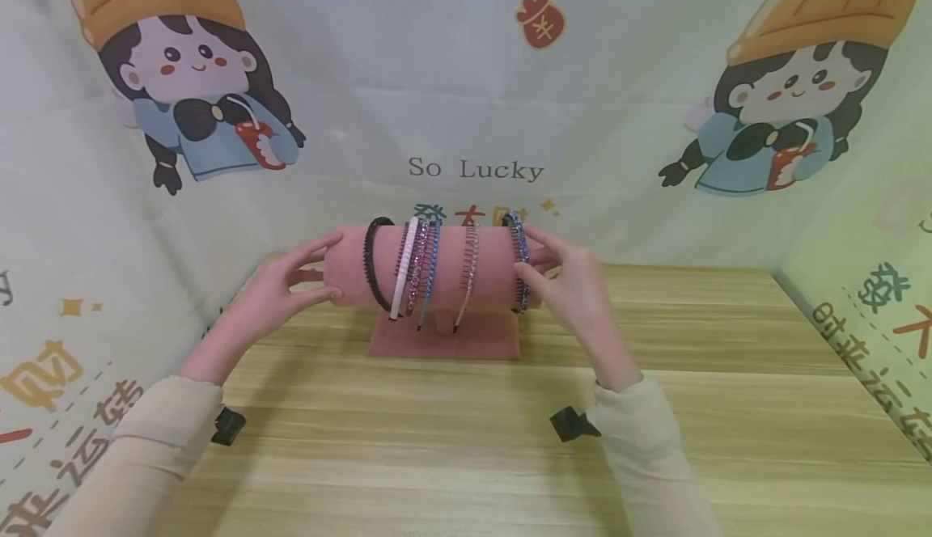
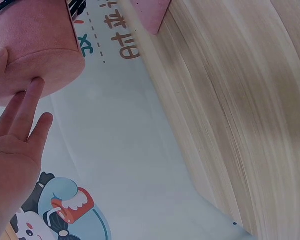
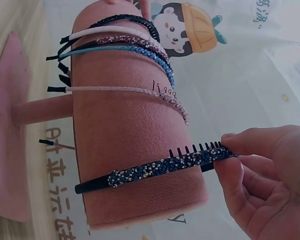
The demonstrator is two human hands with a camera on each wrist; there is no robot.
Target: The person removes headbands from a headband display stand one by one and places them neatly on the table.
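A pink velvety headband stand point(image 1: 444, 343) with a horizontal roll stands on the wooden table. My left hand point(image 1: 273, 286) touches the roll's left end; in the left wrist view its fairly straight fingers point(image 2: 26, 112) rest against the round end face. Near the right end, my right hand point(image 1: 571, 282) pinches a headband point(image 3: 160, 167) with blue and silver stones and comb teeth between thumb and fingertips. That headband lies across the roll. Further left on the roll sit a black headband point(image 1: 373, 266), a white one point(image 1: 404, 266), a pink-stoned one point(image 1: 417, 270), a blue one point(image 1: 431, 278) and a pale beaded one point(image 1: 471, 278).
The light wooden tabletop point(image 1: 408, 456) spreads in front of the stand. A printed white cloth point(image 1: 466, 100) hangs behind it and along both sides. Black wrist-camera pieces point(image 1: 574, 424) stick out by the cuffs.
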